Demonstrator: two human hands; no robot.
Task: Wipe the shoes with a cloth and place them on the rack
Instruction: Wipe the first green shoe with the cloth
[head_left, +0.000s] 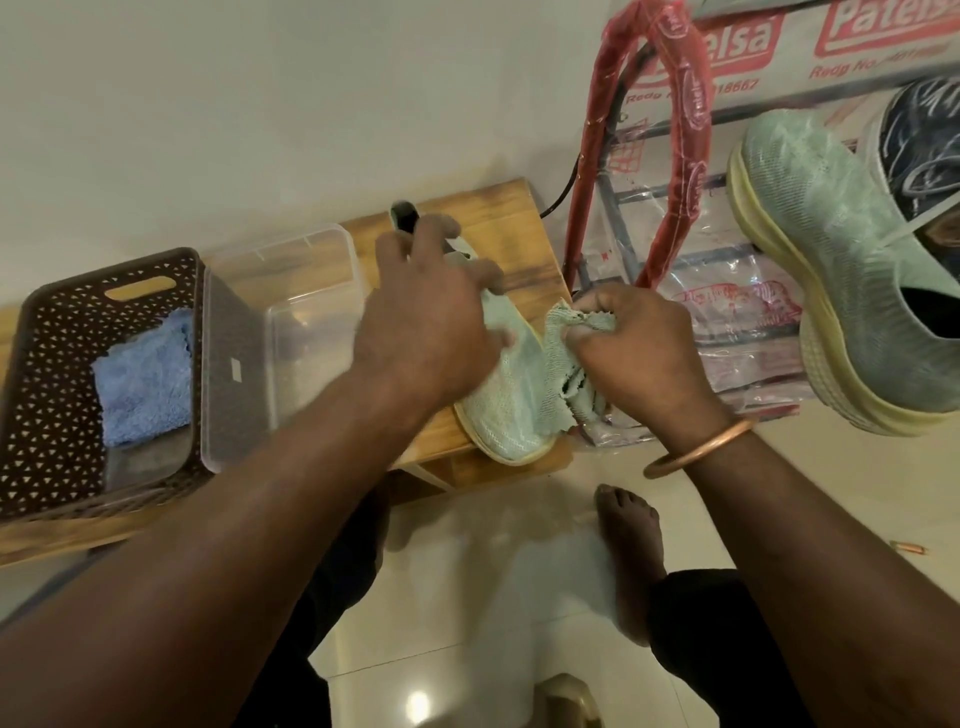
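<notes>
On the bench (483, 208) the green shoe (511, 410) lies on its sole, left hand (431, 322) curled over its upper, right hand (639, 343) fisted round the cloth (566, 364) against its side; likely light, soft knit, so grip at heel or firm sole.

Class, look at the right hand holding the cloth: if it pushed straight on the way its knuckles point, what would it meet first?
The shoe on the bench: the right hand holds its cloth against it. Just beyond, probably, the left hand.
</notes>
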